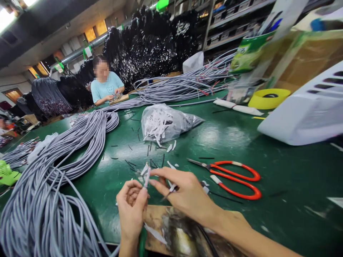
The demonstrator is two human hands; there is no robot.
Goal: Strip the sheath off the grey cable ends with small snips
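Note:
My left hand (132, 203) pinches a grey cable (146, 181) between thumb and fingers, with its stripped end pointing up. White scrap and thin wire ends show at the tip. My right hand (187, 196) reaches in from the right, index fingertip and thumb at the cable end. A small dark pointed tool (170, 192) with a white wrapping is tucked in the right hand; most of it is hidden. Below both hands lies a worn wooden board (154, 228) with a dark, shiny patch. Orange-handled scissors (233, 176) rest to the right.
Coiled grey cables (61, 167) cover the left side, and another bundle (171, 87) lies behind. A clear bag of white scraps (160, 123) sits ahead. Black offcuts litter the green table (214, 139). Yellow tape (269, 98) stands right. A person (105, 84) works across the table.

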